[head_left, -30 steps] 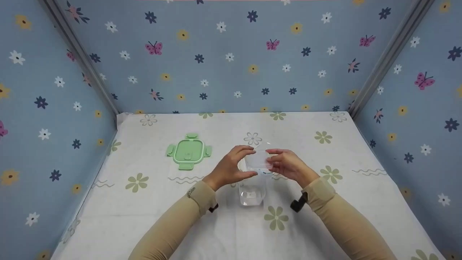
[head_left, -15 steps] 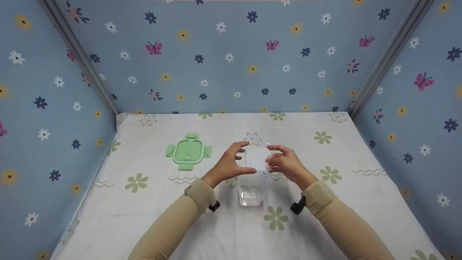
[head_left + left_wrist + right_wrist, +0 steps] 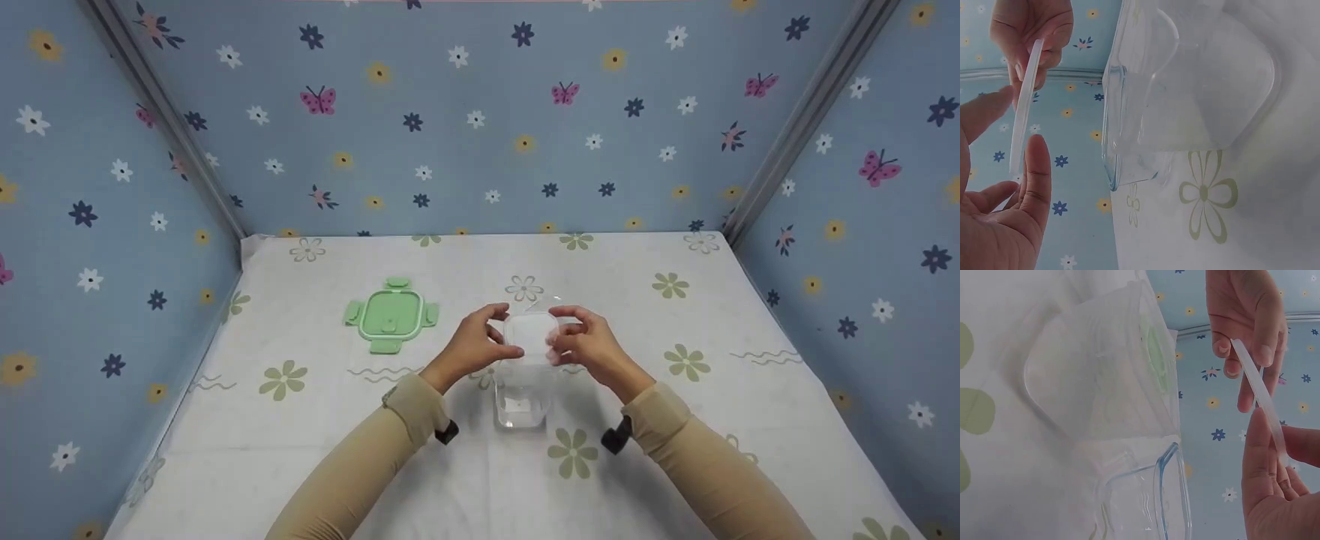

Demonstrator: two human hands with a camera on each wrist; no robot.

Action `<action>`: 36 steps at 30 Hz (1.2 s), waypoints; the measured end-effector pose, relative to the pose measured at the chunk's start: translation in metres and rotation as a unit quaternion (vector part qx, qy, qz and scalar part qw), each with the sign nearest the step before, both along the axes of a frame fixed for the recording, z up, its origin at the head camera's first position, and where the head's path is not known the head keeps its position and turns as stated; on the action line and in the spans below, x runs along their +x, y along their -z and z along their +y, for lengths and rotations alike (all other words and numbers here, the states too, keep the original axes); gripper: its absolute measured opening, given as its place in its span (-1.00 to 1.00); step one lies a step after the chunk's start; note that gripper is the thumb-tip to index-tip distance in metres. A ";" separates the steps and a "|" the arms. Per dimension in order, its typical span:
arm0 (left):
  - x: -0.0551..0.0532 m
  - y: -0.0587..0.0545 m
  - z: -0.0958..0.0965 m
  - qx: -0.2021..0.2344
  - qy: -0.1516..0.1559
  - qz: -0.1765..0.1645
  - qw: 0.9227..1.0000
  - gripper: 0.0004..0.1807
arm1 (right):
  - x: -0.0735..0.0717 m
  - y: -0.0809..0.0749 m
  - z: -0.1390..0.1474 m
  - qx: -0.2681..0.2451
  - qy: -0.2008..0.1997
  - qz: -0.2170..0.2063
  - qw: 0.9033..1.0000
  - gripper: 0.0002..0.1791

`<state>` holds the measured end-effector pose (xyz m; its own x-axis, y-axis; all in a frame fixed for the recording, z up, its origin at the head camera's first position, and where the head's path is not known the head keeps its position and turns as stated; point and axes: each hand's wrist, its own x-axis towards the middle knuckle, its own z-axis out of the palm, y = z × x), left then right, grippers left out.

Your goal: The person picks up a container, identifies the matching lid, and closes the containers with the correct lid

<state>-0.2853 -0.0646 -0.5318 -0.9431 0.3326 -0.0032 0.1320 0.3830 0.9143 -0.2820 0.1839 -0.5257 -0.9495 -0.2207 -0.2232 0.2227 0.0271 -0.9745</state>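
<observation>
Between both hands is a flat, square, translucent white lid (image 3: 531, 335), raised over the table and seen edge-on in the left wrist view. My left hand (image 3: 474, 341) pinches its left edge between thumb and fingers. At the opposite edge, the fingers and thumb of my right hand (image 3: 598, 343) grip it too. Below the hands stands a clear plastic container (image 3: 520, 405), uncovered, partly hidden by the lid in the head view. Behind it is a glass container (image 3: 1176, 495) with a bluish rim, mostly covered by the lid and hands in the head view.
A green lid (image 3: 391, 315) with side flaps lies on the table left of the hands. White cloth (image 3: 300, 450) with a green flower print covers the table. Blue flowered panels (image 3: 480, 120) enclose the back and both sides.
The white lid has shifted a little left between the hands. My left hand's fingers, spread apart half a second ago, have closed onto its left edge. The containers and the green lid stay put.
</observation>
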 end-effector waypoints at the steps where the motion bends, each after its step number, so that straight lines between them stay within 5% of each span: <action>1: 0.000 0.000 0.000 -0.003 0.000 0.001 1.000 -0.07 | 0.001 0.001 0.000 0.003 0.001 0.000 1.000 -0.33; 13: 0.009 0.007 -0.009 -0.042 0.053 -0.025 0.997 0.06 | 0.008 0.018 -0.007 0.033 0.011 -0.018 0.999 -0.32; 24: 0.012 0.009 -0.011 -0.056 0.076 -0.019 0.995 0.08 | 0.011 0.021 -0.003 0.074 -0.067 0.014 0.995 -0.15; 36: 0.014 0.012 -0.014 -0.066 0.080 -0.021 0.994 0.08 | 0.013 0.021 0.005 0.180 -0.148 0.131 0.963 0.00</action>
<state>-0.2711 -0.0789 -0.5434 -0.8766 0.4716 -0.0959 0.1627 0.4781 0.8631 -0.2691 0.1884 -0.5470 -0.8908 -0.4441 -0.0967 -0.0998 0.3987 -0.9116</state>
